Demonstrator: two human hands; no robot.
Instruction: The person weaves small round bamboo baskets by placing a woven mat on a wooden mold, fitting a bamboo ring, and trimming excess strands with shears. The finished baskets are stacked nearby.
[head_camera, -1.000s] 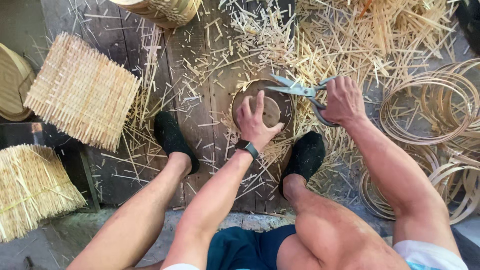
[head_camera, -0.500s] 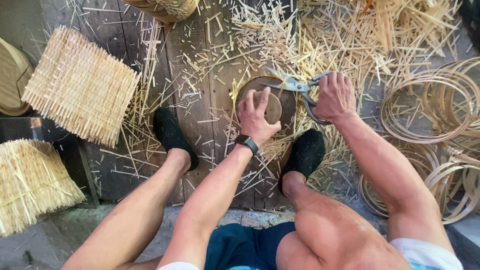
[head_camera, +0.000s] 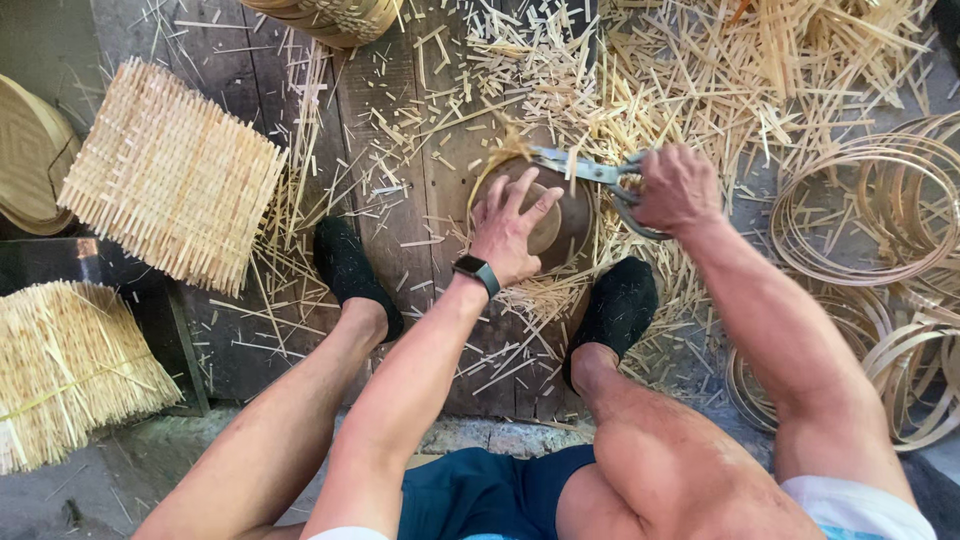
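My left hand (head_camera: 510, 228) presses flat, fingers spread, on a round brown disc (head_camera: 562, 215) that lies on the wooden floor between my feet. My right hand (head_camera: 678, 187) grips the handles of metal shears (head_camera: 575, 167), whose blades reach left over the disc's far rim, where bamboo strip ends stick out. A dark watch is on my left wrist. Both feet wear black slippers, the left slipper (head_camera: 352, 271) and the right slipper (head_camera: 615, 310) on either side of the disc.
Cut bamboo splinters (head_camera: 640, 70) litter the planks. A woven bamboo mat (head_camera: 170, 180) lies at the left, a bundle of strips (head_camera: 70, 370) below it. Coiled bamboo hoops (head_camera: 870, 210) pile at the right. A woven basket (head_camera: 330, 15) stands at the top edge.
The shears have moved left along the disc's rim and their blades have come together. My left hand has stayed pressed on the disc.
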